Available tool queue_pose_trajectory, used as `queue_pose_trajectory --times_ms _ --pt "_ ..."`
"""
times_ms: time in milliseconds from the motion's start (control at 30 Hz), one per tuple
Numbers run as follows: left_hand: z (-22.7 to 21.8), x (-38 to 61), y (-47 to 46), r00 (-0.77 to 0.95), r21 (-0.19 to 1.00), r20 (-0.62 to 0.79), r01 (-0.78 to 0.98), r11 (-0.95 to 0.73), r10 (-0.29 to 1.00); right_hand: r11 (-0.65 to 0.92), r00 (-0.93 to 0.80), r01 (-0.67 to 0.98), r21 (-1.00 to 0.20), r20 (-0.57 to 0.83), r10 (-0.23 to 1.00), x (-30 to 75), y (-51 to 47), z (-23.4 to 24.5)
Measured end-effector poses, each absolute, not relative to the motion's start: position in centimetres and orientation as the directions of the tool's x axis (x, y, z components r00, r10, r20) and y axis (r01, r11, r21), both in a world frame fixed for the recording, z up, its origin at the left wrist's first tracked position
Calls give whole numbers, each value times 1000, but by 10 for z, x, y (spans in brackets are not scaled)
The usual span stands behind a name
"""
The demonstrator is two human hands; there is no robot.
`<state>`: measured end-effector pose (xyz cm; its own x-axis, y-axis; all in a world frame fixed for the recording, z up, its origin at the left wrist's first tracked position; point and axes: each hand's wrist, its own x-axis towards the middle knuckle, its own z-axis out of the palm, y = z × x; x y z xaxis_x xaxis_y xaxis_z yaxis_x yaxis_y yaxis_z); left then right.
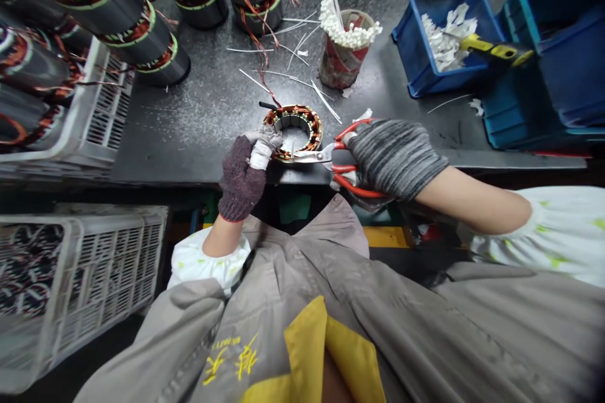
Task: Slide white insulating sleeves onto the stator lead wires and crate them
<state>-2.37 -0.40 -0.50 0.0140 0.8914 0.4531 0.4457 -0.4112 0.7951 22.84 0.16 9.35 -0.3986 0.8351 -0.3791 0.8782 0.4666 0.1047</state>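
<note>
A ring-shaped motor stator (316,127) with copper windings lies on the dark metal bench near its front edge. My left hand (244,170), in a dark knitted glove with white wrapping on the fingers, grips the stator's left side. In my right hand (394,157), which wears a grey striped glove, is a pair of red-handled scissors (326,155). Their blades point left and reach the near rim of the stator; whether they are fully closed I cannot tell. Copper leads and a short black sleeve (268,104) stick out from the stator's far left side.
Stacked stators (165,63) stand at the back left, beside a white crate (106,75). Loose white ties (326,101) lie behind the stator, near a cup (343,56) full of ties. Right are a blue bin (416,31) with scraps and a yellow-handled tool (496,49).
</note>
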Motion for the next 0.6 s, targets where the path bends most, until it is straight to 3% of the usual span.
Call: queue_pose_trajectory --times_ms 100,167,267,400,467,600 --pt "-1 -27 -8 9 800 437 454 -393 899 445 -355 890 98 -463 812 226 5 97" --pt "5 -27 -13 30 741 480 522 -423 877 383 -305 919 98 -439 845 239 11 92" --pt "17 -15 -20 215 491 567 687 -536 795 160 -111 979 127 -328 938 268 24 77" --pt "21 19 -16 401 253 464 794 -552 790 -71 79 996 47 -210 975 290 34 60" --pt "19 32 -9 431 177 369 837 -517 824 -54 49 998 -32 -129 990 286 35 52" --pt "16 32 0 423 101 219 886 -452 879 149 -152 980 -129 -12 988 263 32 35"
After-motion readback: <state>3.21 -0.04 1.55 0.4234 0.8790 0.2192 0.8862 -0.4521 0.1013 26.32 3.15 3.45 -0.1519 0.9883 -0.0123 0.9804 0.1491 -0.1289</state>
